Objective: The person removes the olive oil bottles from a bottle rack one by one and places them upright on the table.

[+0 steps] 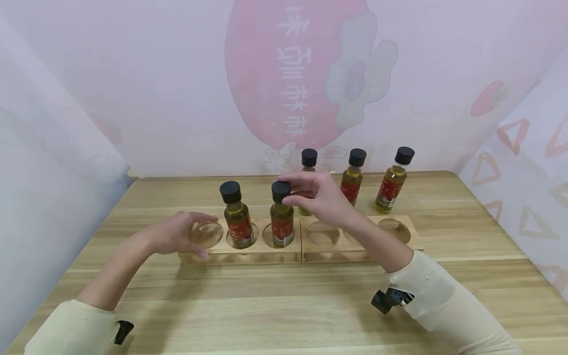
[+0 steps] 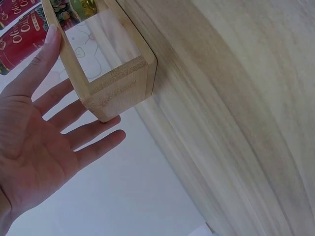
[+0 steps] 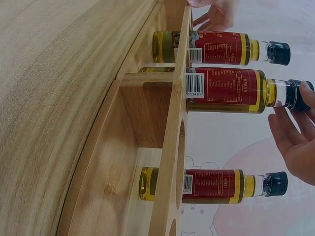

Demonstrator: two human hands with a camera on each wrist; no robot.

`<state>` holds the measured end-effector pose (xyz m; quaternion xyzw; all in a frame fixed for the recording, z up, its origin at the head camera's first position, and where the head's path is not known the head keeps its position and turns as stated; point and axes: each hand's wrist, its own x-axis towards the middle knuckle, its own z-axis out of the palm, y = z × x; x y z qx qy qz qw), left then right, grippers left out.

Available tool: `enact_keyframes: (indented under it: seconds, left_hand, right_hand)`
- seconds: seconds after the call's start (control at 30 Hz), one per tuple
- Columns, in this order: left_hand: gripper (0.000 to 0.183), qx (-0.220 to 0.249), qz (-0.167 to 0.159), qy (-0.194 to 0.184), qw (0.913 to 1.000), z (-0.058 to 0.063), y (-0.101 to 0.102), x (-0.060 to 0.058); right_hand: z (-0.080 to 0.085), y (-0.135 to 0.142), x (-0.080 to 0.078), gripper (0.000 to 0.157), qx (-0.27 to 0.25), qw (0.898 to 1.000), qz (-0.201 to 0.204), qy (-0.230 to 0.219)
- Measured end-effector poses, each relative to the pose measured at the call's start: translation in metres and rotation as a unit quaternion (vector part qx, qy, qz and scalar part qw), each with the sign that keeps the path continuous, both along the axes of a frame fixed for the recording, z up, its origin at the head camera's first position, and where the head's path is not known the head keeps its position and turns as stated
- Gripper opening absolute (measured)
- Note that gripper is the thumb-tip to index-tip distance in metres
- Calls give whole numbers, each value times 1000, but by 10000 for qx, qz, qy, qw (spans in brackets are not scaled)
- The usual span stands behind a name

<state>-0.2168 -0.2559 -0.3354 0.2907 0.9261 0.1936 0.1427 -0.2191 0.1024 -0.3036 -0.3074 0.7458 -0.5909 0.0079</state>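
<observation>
Two wooden bottle racks stand end to end, the left rack [image 1: 255,257] and the right rack [image 1: 368,256]. An olive oil bottle [image 1: 239,223] with black cap and red label sits in the left rack's middle hole. Another olive oil bottle [image 1: 282,224] stands in its right hole; my right hand [image 1: 326,199] pinches that bottle's cap [image 3: 298,95] between thumb and fingers. At the left rack's outer end is my left hand [image 1: 173,232], its fingers spread and straight. Its thumb [image 2: 49,42] touches the rack's edge, with the other fingers beside the end.
Behind the right rack stand three more olive oil bottles: one [image 1: 309,158] partly hidden by my right hand, one [image 1: 351,182] in the middle, and one [image 1: 390,187] at the right. The wooden table [image 1: 266,305] meets a printed curtain [image 1: 177,98] at the back.
</observation>
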Motion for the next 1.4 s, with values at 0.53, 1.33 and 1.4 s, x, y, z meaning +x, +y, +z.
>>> enact_keyframes:
  seconds: [0.53, 1.33, 1.4]
  left_hand:
    - [93, -187, 6, 181, 9997, -1, -1, -1]
    - [92, -153, 83, 103, 9998, 1, 0, -1]
    - [92, -155, 84, 99, 9998, 1, 0, -1]
  right_hand:
    - [-2, -2, -1, 42, -105, 9999, 68, 90]
    - [-2, -5, -1, 40, -267, 9995, 141, 80]
    - [-2, -5, -1, 39, -276, 9995, 119, 102]
